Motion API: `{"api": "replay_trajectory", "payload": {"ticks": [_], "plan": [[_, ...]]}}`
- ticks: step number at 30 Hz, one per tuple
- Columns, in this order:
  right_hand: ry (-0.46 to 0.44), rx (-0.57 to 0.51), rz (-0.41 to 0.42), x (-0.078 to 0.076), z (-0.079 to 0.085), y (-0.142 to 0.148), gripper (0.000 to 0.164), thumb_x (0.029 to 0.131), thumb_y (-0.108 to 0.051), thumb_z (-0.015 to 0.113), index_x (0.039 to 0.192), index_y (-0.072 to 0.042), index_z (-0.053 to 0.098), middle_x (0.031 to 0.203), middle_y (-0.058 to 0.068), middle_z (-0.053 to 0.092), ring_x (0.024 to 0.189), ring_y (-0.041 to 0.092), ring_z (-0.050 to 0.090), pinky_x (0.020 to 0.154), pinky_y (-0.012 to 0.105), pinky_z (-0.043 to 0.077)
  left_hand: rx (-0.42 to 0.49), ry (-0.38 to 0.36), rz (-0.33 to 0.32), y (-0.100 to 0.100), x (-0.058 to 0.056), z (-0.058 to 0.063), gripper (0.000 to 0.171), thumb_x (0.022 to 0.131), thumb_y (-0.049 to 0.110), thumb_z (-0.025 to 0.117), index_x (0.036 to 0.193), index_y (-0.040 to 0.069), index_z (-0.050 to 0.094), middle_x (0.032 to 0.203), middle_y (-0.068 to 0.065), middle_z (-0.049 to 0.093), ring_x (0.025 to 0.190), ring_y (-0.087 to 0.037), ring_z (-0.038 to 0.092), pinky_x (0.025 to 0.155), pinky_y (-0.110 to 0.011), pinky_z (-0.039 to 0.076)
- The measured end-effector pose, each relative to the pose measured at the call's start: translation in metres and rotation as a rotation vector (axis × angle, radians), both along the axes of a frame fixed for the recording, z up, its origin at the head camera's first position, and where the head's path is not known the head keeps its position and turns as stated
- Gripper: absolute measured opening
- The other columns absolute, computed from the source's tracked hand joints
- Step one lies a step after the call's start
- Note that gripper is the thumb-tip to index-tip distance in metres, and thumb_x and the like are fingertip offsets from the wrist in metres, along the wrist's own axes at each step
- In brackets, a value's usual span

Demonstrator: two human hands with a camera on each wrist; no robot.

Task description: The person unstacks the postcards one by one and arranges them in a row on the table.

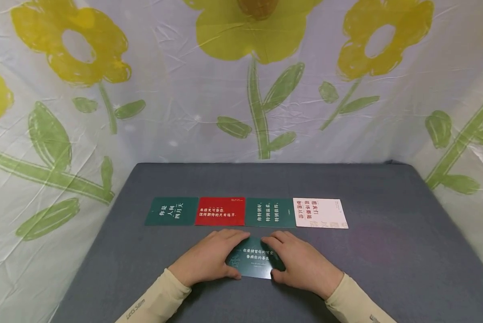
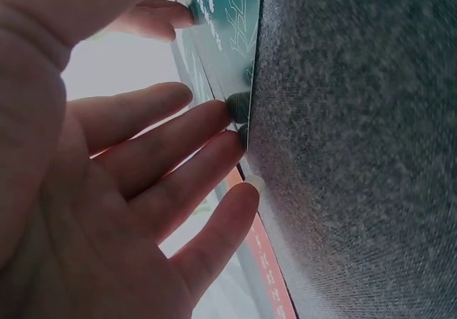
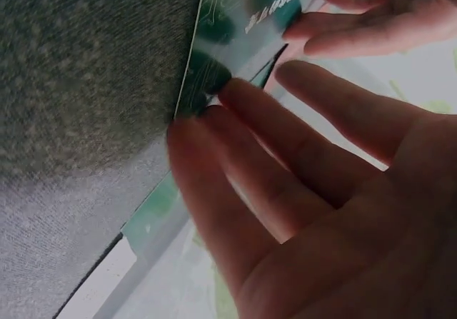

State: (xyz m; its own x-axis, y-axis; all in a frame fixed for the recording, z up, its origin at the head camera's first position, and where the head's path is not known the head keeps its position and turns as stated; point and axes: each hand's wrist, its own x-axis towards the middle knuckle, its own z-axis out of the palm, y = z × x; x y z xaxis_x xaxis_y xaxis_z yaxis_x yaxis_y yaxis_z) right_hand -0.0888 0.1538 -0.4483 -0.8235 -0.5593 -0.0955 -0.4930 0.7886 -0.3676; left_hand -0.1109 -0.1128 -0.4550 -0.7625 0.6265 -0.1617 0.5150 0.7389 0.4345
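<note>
A green card point(image 1: 254, 260) with white Chinese writing lies on the table in front of me in the head view. My left hand point(image 1: 211, 256) is at its left end, and my right hand point(image 1: 302, 264) is at its right end. Both hands have fingers toward the card's far edge and thumbs toward its near edge. In the left wrist view, fairly straight fingers point(image 2: 171, 151) reach the green card point(image 2: 227, 19). Spread fingers point(image 3: 285, 155) touch or nearly touch the green card point(image 3: 214, 41) in the right wrist view.
Beyond the hands, a row holds a green card point(image 1: 171, 211), a red card point(image 1: 220, 211), another green card point(image 1: 270, 213) and a white card point(image 1: 320, 213). They lie on a grey cloth-covered table point(image 1: 144, 251). A flower-printed curtain point(image 1: 184, 112) surrounds the back and sides.
</note>
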Motion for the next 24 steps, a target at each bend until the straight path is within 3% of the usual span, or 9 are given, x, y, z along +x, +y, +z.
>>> {"api": "replay_trajectory", "payload": {"ticks": [10, 24], "plan": [[0.019, -0.007, 0.011, 0.0004, -0.0001, 0.0002, 0.082, 0.078, -0.042, 0.096, 0.147, -0.010, 0.064, 0.135, 0.002, 0.065, 0.119, 0.017, 0.063, 0.101, 0.043, 0.062, -0.018, 0.014, -0.006, 0.0017, -0.0008, 0.0018, 0.090, 0.079, 0.042, 0.096, 0.157, 0.018, 0.057, 0.153, 0.000, 0.063, 0.140, -0.022, 0.060, 0.121, -0.051, 0.047], [-0.028, 0.014, -0.005, -0.0011, -0.0011, -0.0007, 0.085, 0.078, -0.041, 0.096, 0.150, -0.011, 0.062, 0.144, 0.006, 0.064, 0.127, 0.023, 0.064, 0.109, 0.048, 0.058, 0.003, -0.046, -0.005, 0.0005, -0.0026, 0.0025, 0.093, 0.079, 0.043, 0.093, 0.160, 0.023, 0.053, 0.153, 0.004, 0.062, 0.141, -0.019, 0.057, 0.124, -0.051, 0.045]]}}
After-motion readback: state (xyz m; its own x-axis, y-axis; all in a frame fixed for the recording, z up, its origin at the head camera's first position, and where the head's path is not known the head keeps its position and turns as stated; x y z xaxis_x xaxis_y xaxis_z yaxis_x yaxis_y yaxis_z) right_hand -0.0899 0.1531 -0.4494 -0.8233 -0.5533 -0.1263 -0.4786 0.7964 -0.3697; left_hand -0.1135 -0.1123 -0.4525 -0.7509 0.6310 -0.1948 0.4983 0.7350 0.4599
